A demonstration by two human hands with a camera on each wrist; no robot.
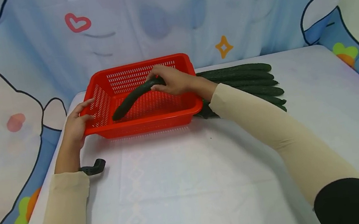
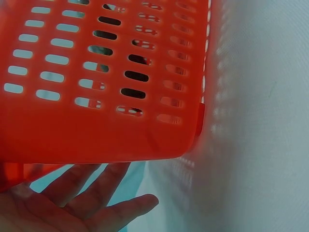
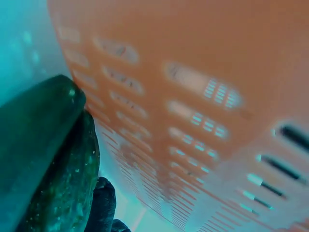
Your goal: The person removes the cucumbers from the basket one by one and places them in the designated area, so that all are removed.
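A long dark green cucumber [image 1: 133, 97] slants inside the red plastic basket [image 1: 143, 126], its lower end towards the front left. My right hand [image 1: 169, 80] pinches its upper end between thumb and fingers, above the basket's right half. At the basket's left side, my left hand [image 1: 78, 121] holds the rim. The left wrist view has the fingers of the left hand [image 2: 91, 203] passing behind the rim, below the slotted basket wall [image 2: 101, 130]; one finger stands apart. Right of the basket, several cucumbers [image 1: 248, 82] lie side by side, partly hidden by the right arm.
The basket stands on a white cloth-covered table [image 1: 184, 188] near its back edge. Behind it hangs a blue printed curtain [image 1: 173, 24]. In the right wrist view, cucumbers [image 3: 58, 159] lie close against the basket's slotted outer wall [image 3: 159, 96]. A black wrist mount [image 1: 93, 167] sticks out from the left wrist.
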